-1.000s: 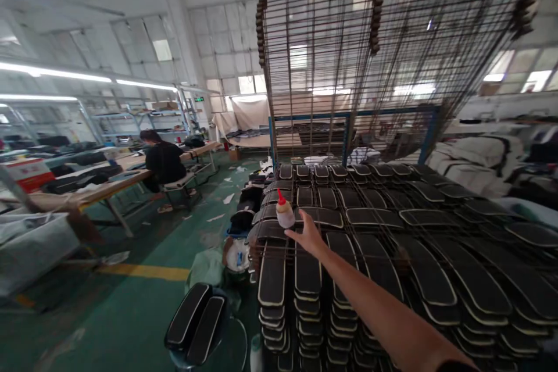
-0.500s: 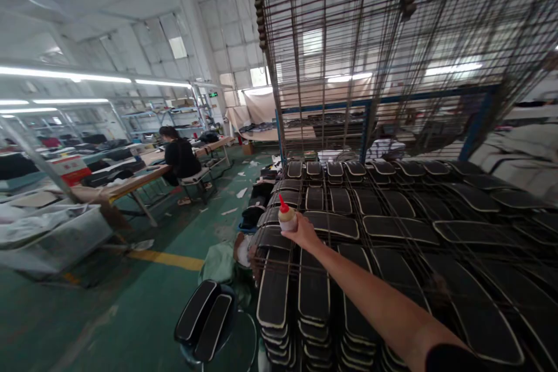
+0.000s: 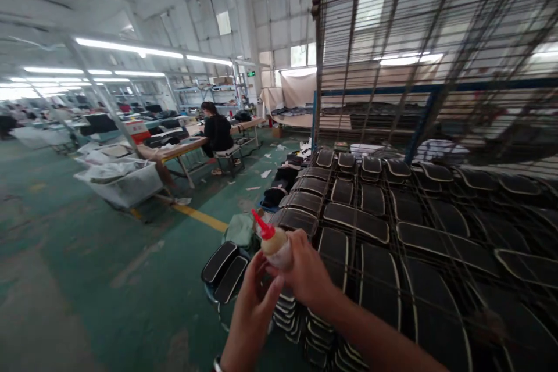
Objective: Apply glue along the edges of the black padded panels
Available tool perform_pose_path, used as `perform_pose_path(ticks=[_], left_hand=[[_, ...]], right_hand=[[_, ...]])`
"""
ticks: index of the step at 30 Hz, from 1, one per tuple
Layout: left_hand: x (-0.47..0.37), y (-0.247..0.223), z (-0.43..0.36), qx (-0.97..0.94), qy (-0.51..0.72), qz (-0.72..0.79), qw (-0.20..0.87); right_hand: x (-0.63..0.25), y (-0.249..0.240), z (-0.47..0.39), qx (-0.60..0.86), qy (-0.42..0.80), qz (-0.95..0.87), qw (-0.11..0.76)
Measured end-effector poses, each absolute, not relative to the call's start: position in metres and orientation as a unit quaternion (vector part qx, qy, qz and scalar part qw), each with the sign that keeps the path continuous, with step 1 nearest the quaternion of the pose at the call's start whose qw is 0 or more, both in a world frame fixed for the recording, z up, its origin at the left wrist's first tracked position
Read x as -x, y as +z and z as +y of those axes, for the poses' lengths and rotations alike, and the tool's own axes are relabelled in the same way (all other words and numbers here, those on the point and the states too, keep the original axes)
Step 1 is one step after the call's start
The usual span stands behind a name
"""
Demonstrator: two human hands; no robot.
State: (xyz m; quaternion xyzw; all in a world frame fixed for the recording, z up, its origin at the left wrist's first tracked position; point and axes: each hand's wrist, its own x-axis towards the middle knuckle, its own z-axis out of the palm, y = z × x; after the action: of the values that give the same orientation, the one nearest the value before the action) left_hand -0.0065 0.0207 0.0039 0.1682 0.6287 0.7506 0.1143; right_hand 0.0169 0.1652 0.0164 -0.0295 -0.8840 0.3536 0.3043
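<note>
A small glue bottle (image 3: pixel 276 249) with a red nozzle tilted to the left is gripped by the closed fingers of the right hand (image 3: pixel 307 273) and touched from below by the curled left hand (image 3: pixel 256 297), near the left edge of the stacked black pads (image 3: pixel 370 226), beneath a wire rack (image 3: pixel 427 40).

Right hand (image 3: pixel 307 276) grips red-capped bottle (image 3: pixel 274 242); left hand (image 3: pixel 253 302) touching it, above stacked black pads (image 3: pixel 357 222)

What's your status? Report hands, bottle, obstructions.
Right hand gripping glue bottle, red nozzle up. Left hand touching bottle's base. Both above stacked black pads. Wire rack tilted up behind, apart from hands.
</note>
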Motion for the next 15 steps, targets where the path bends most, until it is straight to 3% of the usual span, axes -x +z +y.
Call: perform_pose_path(ticks=[9,12,15], left_hand=[[-0.015,-0.015,-0.001,-0.046,0.744,0.652,0.141],[-0.022,-0.033,-0.030,0.006,0.747,0.647,0.152],[-0.036,-0.062,-0.073,0.082,0.758,0.628,0.156]], right_hand=[[-0.045,-0.025,0.117,-0.052,0.405,-0.883,0.231],[-0.056,-0.051,0.101,-0.013,0.544,-0.820,0.178],[-0.073,-0.087,0.075,0.074,0.761,-0.644,0.002]])
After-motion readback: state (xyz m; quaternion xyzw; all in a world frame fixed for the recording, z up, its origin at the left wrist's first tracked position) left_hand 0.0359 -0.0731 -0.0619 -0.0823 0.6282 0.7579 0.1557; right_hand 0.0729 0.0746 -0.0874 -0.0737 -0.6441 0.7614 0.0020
